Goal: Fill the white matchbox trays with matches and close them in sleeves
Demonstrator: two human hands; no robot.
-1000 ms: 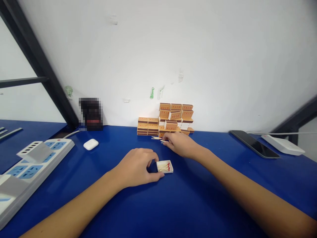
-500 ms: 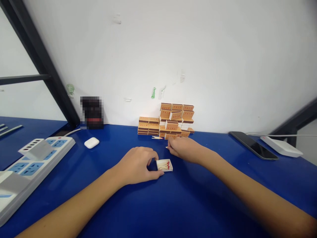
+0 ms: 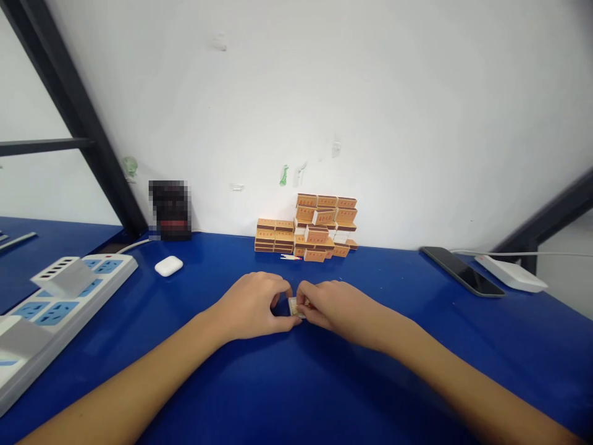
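My left hand (image 3: 254, 306) grips the left end of a small white matchbox tray (image 3: 291, 307) between thumb and fingers, on the blue table. Matches lie inside it, largely covered by my right hand (image 3: 345, 309). That hand is pinched over the tray, its fingertips down at the matches. A match seems to be between them, though the fingers hide most of it. Behind the hands, a few loose matches (image 3: 291, 257) lie in front of stacked yellow-brown matchboxes (image 3: 317, 235), some set upright and some flat.
At left are a power strip (image 3: 111, 267) with plugged-in adapters and a white earbud case (image 3: 169, 266). A blurred dark object (image 3: 173, 213) stands by the wall. On the right, a phone (image 3: 463, 272) lies beside a white box-shaped device (image 3: 509, 274) with a cable.
My right hand has come from the front of the matchbox stack back toward me, over the tray. My left hand keeps its hold on the tray. The view has shifted slightly.
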